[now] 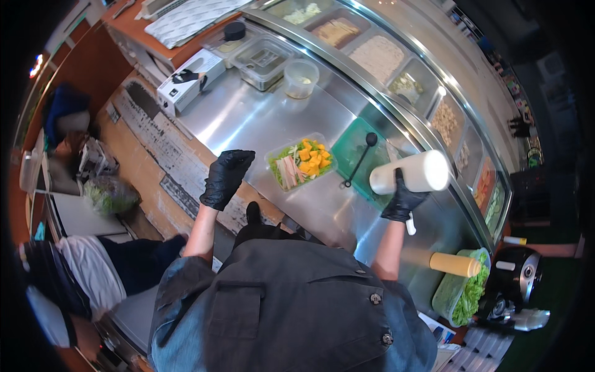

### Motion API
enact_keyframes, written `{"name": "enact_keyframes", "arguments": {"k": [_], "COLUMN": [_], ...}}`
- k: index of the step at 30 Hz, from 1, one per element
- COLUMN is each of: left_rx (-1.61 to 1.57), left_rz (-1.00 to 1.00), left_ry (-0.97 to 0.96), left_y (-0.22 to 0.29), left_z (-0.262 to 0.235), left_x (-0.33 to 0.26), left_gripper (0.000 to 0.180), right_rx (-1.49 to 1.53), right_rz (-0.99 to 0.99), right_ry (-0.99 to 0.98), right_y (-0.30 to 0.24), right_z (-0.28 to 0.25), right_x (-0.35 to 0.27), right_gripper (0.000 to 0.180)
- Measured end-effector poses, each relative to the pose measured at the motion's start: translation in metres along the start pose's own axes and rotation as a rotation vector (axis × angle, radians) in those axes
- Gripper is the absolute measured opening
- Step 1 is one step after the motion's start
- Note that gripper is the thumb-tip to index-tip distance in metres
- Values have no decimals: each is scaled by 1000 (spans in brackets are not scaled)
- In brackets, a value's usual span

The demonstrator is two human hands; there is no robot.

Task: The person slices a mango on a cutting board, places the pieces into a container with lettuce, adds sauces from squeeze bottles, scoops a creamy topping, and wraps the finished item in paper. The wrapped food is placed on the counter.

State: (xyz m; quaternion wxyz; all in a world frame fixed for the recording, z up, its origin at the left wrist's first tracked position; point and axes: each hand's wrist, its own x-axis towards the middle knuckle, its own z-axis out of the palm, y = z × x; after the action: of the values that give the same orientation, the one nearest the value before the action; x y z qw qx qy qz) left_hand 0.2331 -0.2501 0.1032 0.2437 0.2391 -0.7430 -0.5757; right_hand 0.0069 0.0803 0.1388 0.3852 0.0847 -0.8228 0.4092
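Note:
My right hand point(406, 199), in a black glove, is wrapped round a white squeeze bottle point(418, 172) tilted on its side above a green cutting board point(362, 142). A black long-handled spoon point(361, 159) lies across that board. Left of the board stands a clear plastic salad container point(273, 149) with orange cubes, pale pink strips and shredded greens in it. My left hand point(227, 178), gloved in black too, hangs off the counter's near edge, left of the container. Its fingers are drawn together, and nothing shows in them.
Along the far right run metal trays point(375, 57) of ingredients behind a steel rim. A glove box point(189, 80), a clear lidded tub point(263, 62) and a round cup point(301, 79) stand at the back. At right are a yellow-capped squeeze bottle point(455, 264) and a lettuce tub point(447, 291).

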Motion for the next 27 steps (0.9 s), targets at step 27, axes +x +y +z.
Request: {"name": "enact_keyframes", "arguments": {"k": [27], "left_rx": [-98], "left_rz": [261], "left_ry": [-479], "left_y": [119], "left_z": [46], "left_x": [62], "left_gripper": [79], "right_rx": [1083], "right_rz": [832], "right_ry": [-778], "right_y": [-144], "right_z": [45], "right_x": [-53], "right_gripper": [57]}}
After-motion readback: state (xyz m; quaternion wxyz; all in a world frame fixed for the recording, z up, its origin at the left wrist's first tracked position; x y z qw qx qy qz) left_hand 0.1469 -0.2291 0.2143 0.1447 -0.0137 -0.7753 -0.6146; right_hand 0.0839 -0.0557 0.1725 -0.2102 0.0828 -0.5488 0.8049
